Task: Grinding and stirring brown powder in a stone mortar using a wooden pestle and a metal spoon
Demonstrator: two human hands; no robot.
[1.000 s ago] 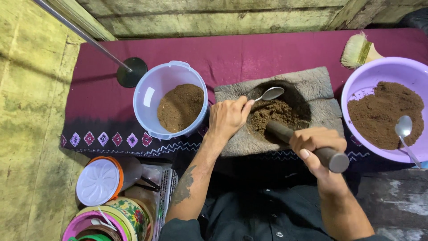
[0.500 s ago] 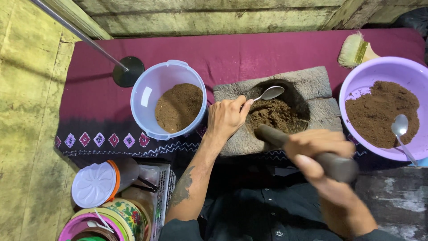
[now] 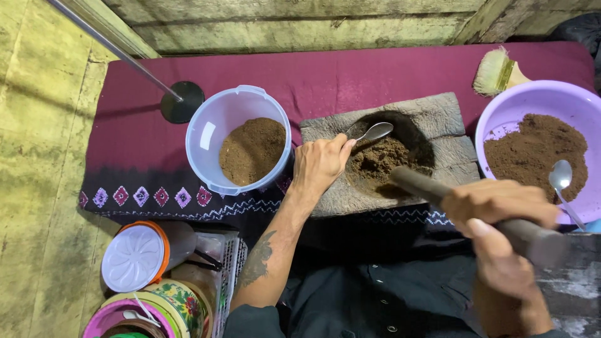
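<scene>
The right hand [image 3: 494, 216] grips a dark pestle [image 3: 438, 191] whose long axis runs diagonally, tip pointing up-left into the stone mortar [image 3: 438, 116] of brown powder [image 3: 379, 163]. The left hand [image 3: 319, 166] pinches a metal spoon [image 3: 374, 133], its bowl pointing right, over the powder.

Maroon cloth [image 3: 375, 72] open behind mortar [image 3: 388, 153]; bucket [image 3: 241, 147], basin [image 3: 544, 100] apparently flank it.

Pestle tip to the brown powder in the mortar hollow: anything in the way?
Nothing visible blocks it. The pestle, gripped by the right hand, points its tip at the brown powder in the stone mortar. The metal spoon in the left hand sits at the hollow's upper-left edge, off that line.
</scene>
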